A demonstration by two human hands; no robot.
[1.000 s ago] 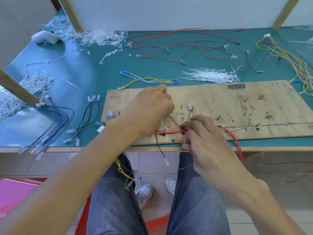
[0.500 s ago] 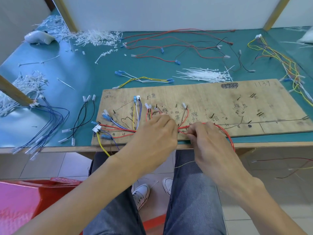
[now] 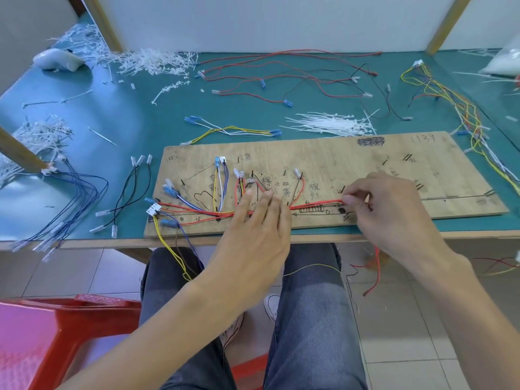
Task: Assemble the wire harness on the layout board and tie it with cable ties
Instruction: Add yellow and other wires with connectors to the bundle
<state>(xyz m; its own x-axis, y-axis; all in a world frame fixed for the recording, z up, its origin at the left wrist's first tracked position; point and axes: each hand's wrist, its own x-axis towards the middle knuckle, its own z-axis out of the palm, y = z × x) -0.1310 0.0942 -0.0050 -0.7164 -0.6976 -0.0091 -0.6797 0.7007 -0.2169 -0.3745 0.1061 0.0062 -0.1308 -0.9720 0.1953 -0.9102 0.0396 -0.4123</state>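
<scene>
Layout board (image 3: 337, 153): a wooden panel flat on the near edge of the bench (image 3: 126, 114), at the centre of the frame, with pins and handwritten marks on it.
Wire harness (image 3: 197, 212): spread over the left half of the board; blue, yellow, white and purple leads fan up to small connectors, and a white plug (image 3: 153, 211) sits at the board's left end.
Red wires (image 3: 318, 205): a taut strand running level along the board's lower part, between the two hands.
Left grip (image 3: 253, 220): opened out, fingers straight and spread, the tips lying on the wires at mid-board.
Right grip (image 3: 388, 209): closed in a pinch, thumb and fingertips holding the right end of the red wires just right of centre; the other fingers are curled.
Cable ties (image 3: 332, 123): a loose white heap on the bench just behind the board.
Tie offcuts (image 3: 152, 61): scattered in the upper left.
Loose red and black leads (image 3: 281, 77): at upper centre.
Blue leads (image 3: 84, 198): at left, hanging over the bench edge.
Yellow bundle (image 3: 450, 99): at upper right.
Red stool (image 3: 70, 333): in the lower left.
</scene>
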